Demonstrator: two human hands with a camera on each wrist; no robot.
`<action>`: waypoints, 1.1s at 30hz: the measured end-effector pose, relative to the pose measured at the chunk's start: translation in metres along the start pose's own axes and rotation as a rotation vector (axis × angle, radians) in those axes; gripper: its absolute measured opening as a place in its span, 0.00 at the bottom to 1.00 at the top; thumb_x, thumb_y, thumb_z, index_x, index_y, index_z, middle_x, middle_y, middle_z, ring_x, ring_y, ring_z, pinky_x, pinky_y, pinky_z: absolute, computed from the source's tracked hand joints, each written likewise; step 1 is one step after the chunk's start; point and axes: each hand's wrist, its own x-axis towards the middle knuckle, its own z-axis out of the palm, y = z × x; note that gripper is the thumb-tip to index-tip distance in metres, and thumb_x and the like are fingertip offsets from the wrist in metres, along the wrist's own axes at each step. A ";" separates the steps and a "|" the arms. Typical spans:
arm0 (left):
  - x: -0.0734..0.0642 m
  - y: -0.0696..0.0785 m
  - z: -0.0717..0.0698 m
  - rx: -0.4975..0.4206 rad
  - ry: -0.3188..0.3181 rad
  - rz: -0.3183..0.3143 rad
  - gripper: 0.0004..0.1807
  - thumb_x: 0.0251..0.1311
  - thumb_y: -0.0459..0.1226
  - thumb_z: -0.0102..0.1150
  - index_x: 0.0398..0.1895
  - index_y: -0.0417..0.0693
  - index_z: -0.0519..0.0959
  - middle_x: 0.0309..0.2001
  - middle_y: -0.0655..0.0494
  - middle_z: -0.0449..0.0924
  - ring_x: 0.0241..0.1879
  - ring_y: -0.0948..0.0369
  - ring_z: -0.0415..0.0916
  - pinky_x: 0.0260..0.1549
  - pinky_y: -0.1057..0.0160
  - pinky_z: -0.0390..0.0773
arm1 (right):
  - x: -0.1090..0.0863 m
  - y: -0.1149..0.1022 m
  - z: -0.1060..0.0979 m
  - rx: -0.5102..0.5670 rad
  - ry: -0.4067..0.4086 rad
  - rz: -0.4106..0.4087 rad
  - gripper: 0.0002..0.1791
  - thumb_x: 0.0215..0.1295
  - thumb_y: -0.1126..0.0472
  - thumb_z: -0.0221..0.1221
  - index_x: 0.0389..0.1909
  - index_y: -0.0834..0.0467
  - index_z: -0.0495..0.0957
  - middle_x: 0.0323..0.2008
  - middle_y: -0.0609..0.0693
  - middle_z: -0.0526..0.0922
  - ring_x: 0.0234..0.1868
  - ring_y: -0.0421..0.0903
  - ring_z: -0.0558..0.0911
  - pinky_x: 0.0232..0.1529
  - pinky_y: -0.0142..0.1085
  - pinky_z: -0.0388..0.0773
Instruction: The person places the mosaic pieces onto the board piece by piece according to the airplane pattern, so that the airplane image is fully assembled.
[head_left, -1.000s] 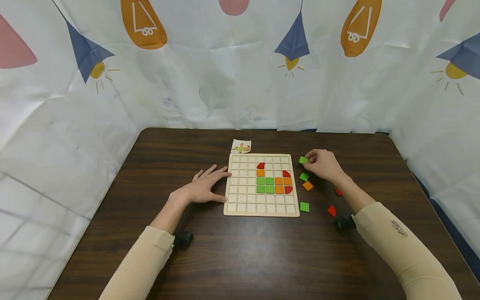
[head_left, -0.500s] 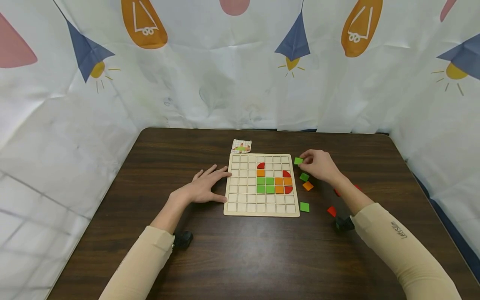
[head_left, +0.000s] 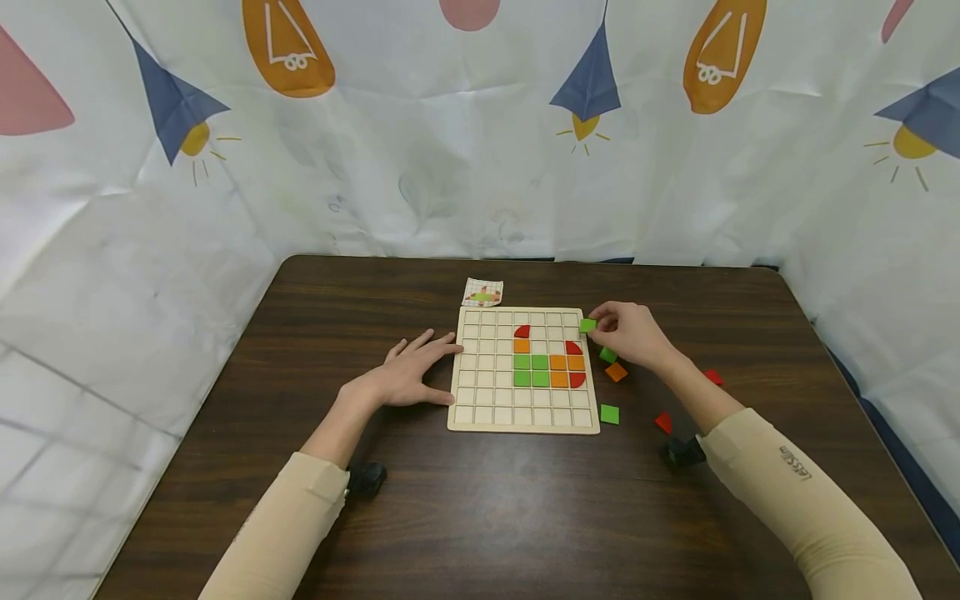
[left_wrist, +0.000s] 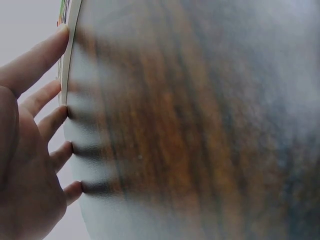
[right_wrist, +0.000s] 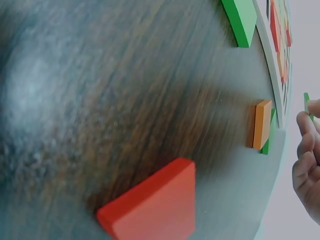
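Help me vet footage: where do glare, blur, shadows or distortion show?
Head: faint glare on the dark wood-grain table; pale square gridded board crisp. Left wrist: table blurred, soft shadows beside the left hand. Right wrist: pale glare at left, board edge bowed.

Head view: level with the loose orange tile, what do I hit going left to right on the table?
Left hand → grid board → loose orange tile → right forearm → red piece just past the forearm's far edge.
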 end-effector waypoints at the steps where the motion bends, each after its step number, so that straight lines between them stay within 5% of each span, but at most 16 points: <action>1: 0.000 0.000 0.000 0.001 0.000 0.000 0.49 0.60 0.58 0.70 0.81 0.59 0.59 0.83 0.55 0.44 0.81 0.49 0.32 0.73 0.34 0.34 | 0.000 -0.001 0.001 0.003 0.000 -0.003 0.16 0.69 0.61 0.65 0.53 0.65 0.82 0.37 0.55 0.84 0.35 0.50 0.80 0.34 0.41 0.80; 33: 0.000 -0.002 0.002 0.010 0.006 0.001 0.49 0.60 0.59 0.69 0.82 0.60 0.58 0.83 0.56 0.44 0.81 0.49 0.32 0.73 0.35 0.34 | -0.001 -0.017 0.013 0.033 -0.036 -0.085 0.15 0.69 0.62 0.65 0.53 0.63 0.82 0.35 0.51 0.83 0.33 0.47 0.80 0.36 0.41 0.79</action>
